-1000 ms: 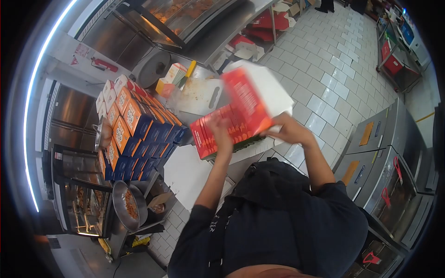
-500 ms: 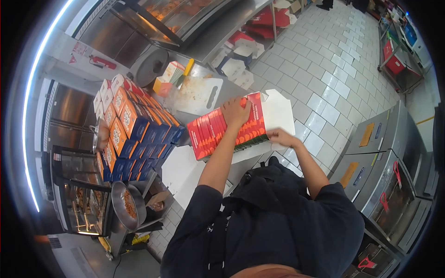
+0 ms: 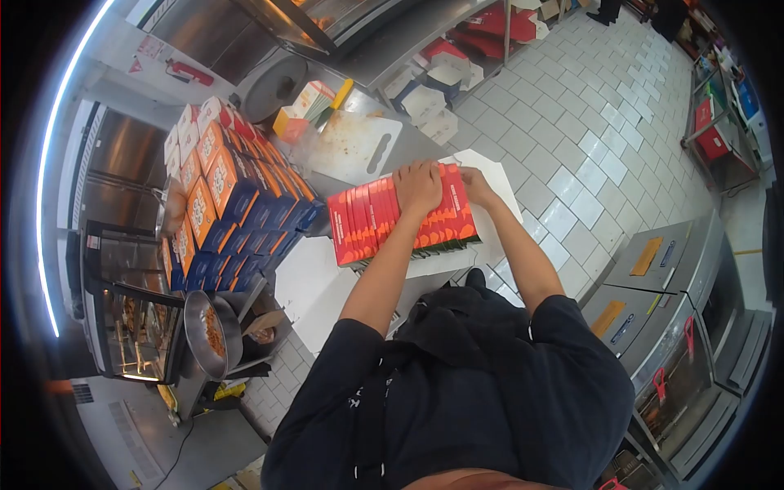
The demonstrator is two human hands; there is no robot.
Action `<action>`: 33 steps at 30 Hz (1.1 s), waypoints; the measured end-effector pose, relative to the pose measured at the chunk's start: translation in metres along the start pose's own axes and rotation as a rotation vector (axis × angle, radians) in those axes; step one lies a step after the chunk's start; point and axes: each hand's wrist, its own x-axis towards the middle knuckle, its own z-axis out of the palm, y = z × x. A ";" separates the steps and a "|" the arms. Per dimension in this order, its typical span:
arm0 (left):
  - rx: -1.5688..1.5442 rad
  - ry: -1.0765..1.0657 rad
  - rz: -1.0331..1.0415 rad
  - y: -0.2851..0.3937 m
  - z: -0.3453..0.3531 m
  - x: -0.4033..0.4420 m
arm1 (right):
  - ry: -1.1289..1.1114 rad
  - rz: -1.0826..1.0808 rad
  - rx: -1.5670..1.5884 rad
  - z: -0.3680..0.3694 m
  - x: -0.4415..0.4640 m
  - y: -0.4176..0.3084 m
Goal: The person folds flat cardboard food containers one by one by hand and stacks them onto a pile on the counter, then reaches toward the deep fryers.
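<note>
A row of flat red cartons (image 3: 369,219) with orange patterns stands packed in a white cardboard box (image 3: 314,282), whose flaps spread outward. My left hand (image 3: 418,188) lies across the top of the row, its fingers bent over the far edge of the cartons. At the right end, my right hand (image 3: 478,186) is closed at the upper corner of the last red carton, beside a white flap (image 3: 495,169). Its fingertips are partly hidden there.
Orange and blue boxes (image 3: 233,192) are stacked on the left. Behind are a white cutting board (image 3: 351,147) and a yellow-handled tool (image 3: 341,94). A metal pan (image 3: 214,335) holds food at lower left. Steel cabinets (image 3: 645,286) stand right. Another person's legs (image 3: 606,11) show far off.
My right hand has moved from the near lower corner of the red cartons up to the far upper corner. My left hand stays on top, its fingers now closer together. The view has shifted slightly.
</note>
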 end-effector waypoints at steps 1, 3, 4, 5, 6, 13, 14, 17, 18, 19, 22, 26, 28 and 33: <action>-0.018 -0.017 -0.017 0.000 -0.002 0.001 | 0.063 -0.077 -0.056 0.007 0.002 0.002; -0.033 -0.037 -0.035 0.001 -0.002 0.000 | -0.005 0.008 -0.017 0.006 -0.008 -0.007; -0.039 -0.032 -0.027 0.001 -0.003 0.001 | 0.163 -0.007 0.051 0.010 -0.019 -0.013; -0.047 -0.026 -0.020 0.000 -0.004 0.001 | 0.330 -0.020 0.118 0.016 -0.030 -0.019; -0.046 -0.023 -0.018 -0.001 -0.004 0.003 | 0.329 -0.024 0.118 0.022 -0.040 -0.019; -0.024 -0.023 -0.064 -0.003 -0.003 -0.004 | 0.123 0.104 0.270 0.049 -0.020 -0.054; -0.013 -0.001 -0.065 -0.004 -0.003 0.004 | 0.103 0.109 0.301 0.049 -0.023 -0.064; -0.046 0.017 -0.103 -0.005 0.000 0.007 | 0.098 0.071 0.397 0.028 -0.045 -0.060; -0.051 0.016 -0.097 -0.004 0.001 0.008 | 0.092 0.063 0.430 0.017 -0.055 -0.053; -0.051 0.006 -0.109 -0.005 0.000 0.007 | 0.056 0.055 0.502 0.013 -0.068 -0.053; -0.037 -0.023 -0.142 -0.004 -0.006 0.005 | -0.009 0.188 0.234 0.036 -0.123 -0.019; -0.007 0.013 -0.125 -0.006 -0.002 0.005 | 0.072 0.170 0.355 0.053 -0.133 -0.011; -0.023 -0.001 -0.128 -0.007 -0.002 0.004 | 0.120 0.092 0.426 0.040 -0.113 -0.039; -0.054 -0.019 -0.142 -0.008 -0.005 0.003 | 0.253 0.101 0.230 0.035 -0.048 -0.060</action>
